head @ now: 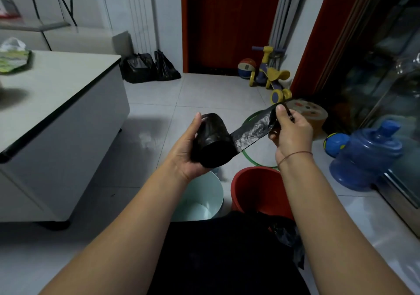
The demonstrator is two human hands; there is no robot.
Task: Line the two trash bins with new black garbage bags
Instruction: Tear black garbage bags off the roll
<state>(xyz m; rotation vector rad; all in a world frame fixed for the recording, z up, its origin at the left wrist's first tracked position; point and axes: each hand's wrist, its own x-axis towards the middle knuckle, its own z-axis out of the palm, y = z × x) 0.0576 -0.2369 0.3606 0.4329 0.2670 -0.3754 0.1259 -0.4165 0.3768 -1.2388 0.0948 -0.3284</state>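
- Two hands are sharing a cylindrical bag roll (212, 142); the left hand (188, 149) is curling its fingers round it.
- Fingers of the right hand (289, 133) are pinching its crinkled, glossy strip (252, 133) toward 2 o'clock.
- Smooth round mint bin (216, 188) and red bin (256, 192) are standing at 6 o'clock.

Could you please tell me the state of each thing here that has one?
bag roll: partly unrolled, gripped by left hand.
bag strip: pulled out, pinched by right hand.
white bin: upright, no liner.
red bin: upright, no liner visible.
red door: shut.
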